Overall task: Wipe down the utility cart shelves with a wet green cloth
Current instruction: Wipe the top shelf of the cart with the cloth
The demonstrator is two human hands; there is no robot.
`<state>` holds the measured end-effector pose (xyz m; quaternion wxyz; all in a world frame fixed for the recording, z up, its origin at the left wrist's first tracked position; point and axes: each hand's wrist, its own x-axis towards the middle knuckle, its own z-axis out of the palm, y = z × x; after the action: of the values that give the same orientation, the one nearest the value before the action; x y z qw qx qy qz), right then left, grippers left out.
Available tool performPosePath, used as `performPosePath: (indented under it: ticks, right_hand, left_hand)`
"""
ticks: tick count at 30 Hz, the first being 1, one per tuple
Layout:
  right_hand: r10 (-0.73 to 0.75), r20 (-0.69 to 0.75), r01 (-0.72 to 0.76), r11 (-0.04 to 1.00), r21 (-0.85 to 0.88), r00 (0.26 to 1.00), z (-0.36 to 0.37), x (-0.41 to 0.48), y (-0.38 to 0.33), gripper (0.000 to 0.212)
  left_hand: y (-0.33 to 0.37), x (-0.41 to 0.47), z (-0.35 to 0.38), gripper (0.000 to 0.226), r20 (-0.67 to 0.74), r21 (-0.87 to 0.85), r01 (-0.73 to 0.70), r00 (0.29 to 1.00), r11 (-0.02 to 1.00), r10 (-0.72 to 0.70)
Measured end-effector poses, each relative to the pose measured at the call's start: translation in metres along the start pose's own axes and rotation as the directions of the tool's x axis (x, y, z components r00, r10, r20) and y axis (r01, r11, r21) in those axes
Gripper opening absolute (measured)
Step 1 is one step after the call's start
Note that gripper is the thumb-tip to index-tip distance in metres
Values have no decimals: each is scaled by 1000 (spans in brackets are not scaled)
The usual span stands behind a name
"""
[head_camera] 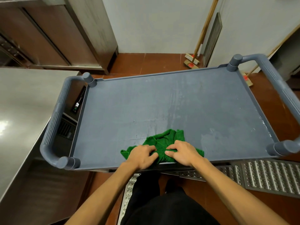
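A crumpled green cloth [164, 140] lies on the grey-blue top shelf [162, 104] of the utility cart, close to its near edge. My left hand [142, 155] presses on the cloth's left part with curled fingers. My right hand [181, 152] rests on its right part, fingertips pinching a fold. Both hands touch the cloth side by side. Wet streaks and a damp patch show on the shelf to the right of the cloth. Lower shelves are hidden under the top one.
Cart handles curve at the left [55, 120] and right [276, 82] ends. A steel counter [24, 111] stands at the left, a steel cabinet [56, 33] behind it. Brooms [201, 36] lean against the far wall. A metal floor grate [267, 176] lies at the right.
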<state>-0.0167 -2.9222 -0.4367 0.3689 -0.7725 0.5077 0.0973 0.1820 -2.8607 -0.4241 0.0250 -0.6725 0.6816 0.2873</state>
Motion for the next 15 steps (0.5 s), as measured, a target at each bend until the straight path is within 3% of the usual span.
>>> performPosePath:
  ticks: [8,15]
  right_hand:
    - [-18,58,17,1000,12,998,-4,-10,1,43]
    - [14,-62,-5,990,139,998,-11,-11,4,44]
  left_hand:
    - [3,-7,-4,26,136,74,-64,989,995,53]
    - [-2,3,-17,28,100,131,-120,989,984,108]
